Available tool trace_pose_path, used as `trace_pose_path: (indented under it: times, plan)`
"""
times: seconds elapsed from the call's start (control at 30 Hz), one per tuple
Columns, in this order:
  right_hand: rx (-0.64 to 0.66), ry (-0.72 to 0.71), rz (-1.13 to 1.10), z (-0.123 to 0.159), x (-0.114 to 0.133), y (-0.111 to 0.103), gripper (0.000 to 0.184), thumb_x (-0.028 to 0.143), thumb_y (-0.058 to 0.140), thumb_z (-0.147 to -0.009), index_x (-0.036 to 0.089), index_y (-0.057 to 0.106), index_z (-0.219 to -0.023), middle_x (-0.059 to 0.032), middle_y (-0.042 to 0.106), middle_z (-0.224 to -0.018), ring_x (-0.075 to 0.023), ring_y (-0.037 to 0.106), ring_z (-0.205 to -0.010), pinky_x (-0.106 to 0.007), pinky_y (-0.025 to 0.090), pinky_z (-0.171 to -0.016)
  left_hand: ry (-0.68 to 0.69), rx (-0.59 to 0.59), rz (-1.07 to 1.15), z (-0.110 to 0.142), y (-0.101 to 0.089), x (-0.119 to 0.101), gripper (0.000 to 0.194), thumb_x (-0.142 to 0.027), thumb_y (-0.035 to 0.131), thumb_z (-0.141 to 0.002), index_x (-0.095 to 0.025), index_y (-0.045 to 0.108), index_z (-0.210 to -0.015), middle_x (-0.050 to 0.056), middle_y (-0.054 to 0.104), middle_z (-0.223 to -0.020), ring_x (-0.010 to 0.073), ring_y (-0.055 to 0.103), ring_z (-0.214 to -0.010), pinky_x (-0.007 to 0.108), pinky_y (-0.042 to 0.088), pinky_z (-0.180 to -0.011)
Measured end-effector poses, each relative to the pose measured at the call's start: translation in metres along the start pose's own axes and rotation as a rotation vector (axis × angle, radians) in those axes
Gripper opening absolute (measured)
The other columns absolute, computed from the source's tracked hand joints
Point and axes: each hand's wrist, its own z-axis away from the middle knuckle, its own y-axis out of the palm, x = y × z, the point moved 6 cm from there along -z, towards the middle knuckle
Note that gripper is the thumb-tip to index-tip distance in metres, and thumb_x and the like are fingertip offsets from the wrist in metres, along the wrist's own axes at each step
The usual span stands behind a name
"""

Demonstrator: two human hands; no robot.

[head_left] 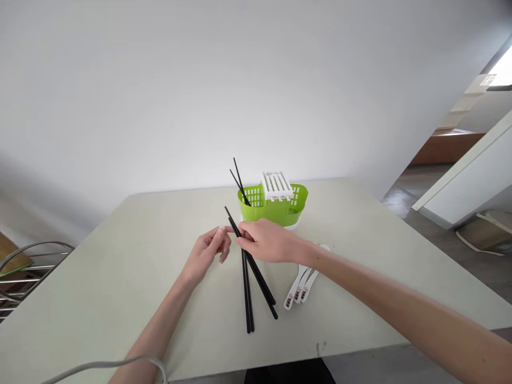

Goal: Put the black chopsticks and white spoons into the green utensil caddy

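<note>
My right hand [266, 240] is closed around a pair of black chopsticks [260, 278], held slanting with their thick ends toward me. My left hand [208, 253] is beside it, index finger stretched out to the held chopsticks near their thin ends, the other fingers loosely bent. Below my right hand, another pair of black chopsticks [246, 294] lies on the table, upper ends hidden. Behind the hands stands a green slotted basket [276, 214] with a white slatted rack [276, 186] across its middle. Two black chopsticks [240, 184] lean in its left compartment.
Three white spoons [298, 288] with printed handles lie on the pale table [192, 320], partly under my right forearm. A white wall [240, 96] rises behind the table. A grey cable [112, 364] crosses my left forearm; a metal rack [32, 272] stands off the left edge.
</note>
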Motion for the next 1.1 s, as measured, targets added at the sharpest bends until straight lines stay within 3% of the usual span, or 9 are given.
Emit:
trace_pose_path:
  times: [0.07,0.2,0.33,0.47,0.67,0.77,0.83,0.93,1.1]
  plan:
    - [-0.022,-0.044,-0.159,0.012,0.004,-0.004,0.024,0.028,0.050,-0.103,0.022,0.047,-0.079,0.0048,0.053,-0.069,-0.0104,0.040,-0.058,-0.026,0.028,-0.055,0.023,0.067,0.030,0.004,0.016,-0.028,0.051,-0.067,0.051,-0.099,-0.020,0.069,-0.096,-0.003,0.051,-0.062,0.0128,0.044,-0.054,0.029,0.042,-0.061]
    - [-0.040,-0.063,-0.377,0.026,0.001,-0.004,0.031,0.032,0.053,-0.103,0.023,0.043,-0.075,0.0068,0.048,-0.065,-0.0092,0.039,-0.056,-0.026,0.027,-0.054,0.034,0.010,-0.035,0.007,0.027,-0.068,0.041,-0.061,0.070,-0.090,-0.020,0.069,-0.085,-0.004,0.051,-0.054,0.0135,0.045,-0.053,0.031,0.042,-0.061]
    - [-0.052,-0.077,-0.531,0.037,-0.004,-0.003,0.032,0.041,0.053,-0.104,0.022,0.049,-0.078,0.0077,0.048,-0.065,-0.0092,0.037,-0.055,-0.027,0.026,-0.052,0.021,-0.042,-0.040,0.008,0.026,-0.085,0.041,-0.060,0.073,-0.087,-0.020,0.069,-0.079,0.000,0.057,-0.057,0.0144,0.048,-0.053,0.033,0.044,-0.059]
    - [-0.018,-0.144,-0.573,0.051,-0.008,0.001,0.034,0.044,0.056,-0.103,0.022,0.052,-0.077,0.0076,0.047,-0.066,-0.0099,0.038,-0.058,-0.027,0.028,-0.055,0.070,-0.171,-0.018,0.004,0.008,-0.101,0.039,-0.058,0.074,-0.086,-0.020,0.069,-0.079,0.001,0.058,-0.063,0.0137,0.047,-0.054,0.033,0.042,-0.059]
    - [0.044,-0.160,-0.732,0.070,-0.025,0.018,0.034,0.043,0.052,-0.106,0.020,0.056,-0.081,0.0003,0.061,-0.087,-0.0125,0.053,-0.073,-0.027,0.042,-0.067,0.075,-0.380,0.048,0.000,-0.018,-0.106,0.045,-0.059,0.075,-0.083,-0.020,0.060,-0.067,0.003,0.054,-0.071,0.0131,0.045,-0.059,0.031,0.037,-0.055]
    - [0.111,-0.140,-0.976,0.077,-0.037,0.032,0.032,0.046,0.046,-0.109,0.020,0.056,-0.093,0.0019,0.061,-0.079,-0.0113,0.053,-0.064,-0.027,0.043,-0.064,0.033,-0.305,0.039,-0.001,-0.005,-0.096,0.047,-0.060,0.077,-0.082,-0.020,0.059,-0.066,0.003,0.054,-0.069,0.0127,0.043,-0.059,0.031,0.038,-0.054]
    - [0.103,-0.121,-1.078,0.084,-0.049,0.039,0.036,0.053,0.046,-0.108,0.020,0.057,-0.099,0.0073,0.049,-0.068,-0.0088,0.039,-0.052,-0.025,0.036,-0.054,-0.003,-0.202,0.016,-0.007,0.008,-0.090,0.047,-0.063,0.076,-0.084,-0.019,0.063,-0.071,0.002,0.054,-0.068,0.0122,0.043,-0.058,0.031,0.041,-0.057]
    - [-0.004,-0.041,-1.183,0.102,-0.082,0.045,0.046,0.064,0.050,-0.103,0.020,0.060,-0.102,0.0099,0.036,-0.067,-0.0082,0.025,-0.051,-0.024,0.024,-0.048,-0.006,-0.181,0.009,-0.032,0.011,-0.083,0.051,-0.068,0.073,-0.085,-0.017,0.069,-0.080,0.001,0.054,-0.072,0.0112,0.046,-0.059,0.030,0.044,-0.060]
    - [-0.462,0.229,-1.187,0.157,-0.165,0.047,0.050,0.073,0.057,-0.096,0.023,0.058,-0.100,0.0079,0.035,-0.067,-0.0108,0.029,-0.054,-0.025,0.024,-0.049,0.001,-0.414,-0.148,-0.106,-0.021,-0.064,0.053,-0.068,0.076,-0.080,-0.017,0.077,-0.096,-0.001,0.052,-0.069,0.0122,0.048,-0.061,0.028,0.046,-0.058]
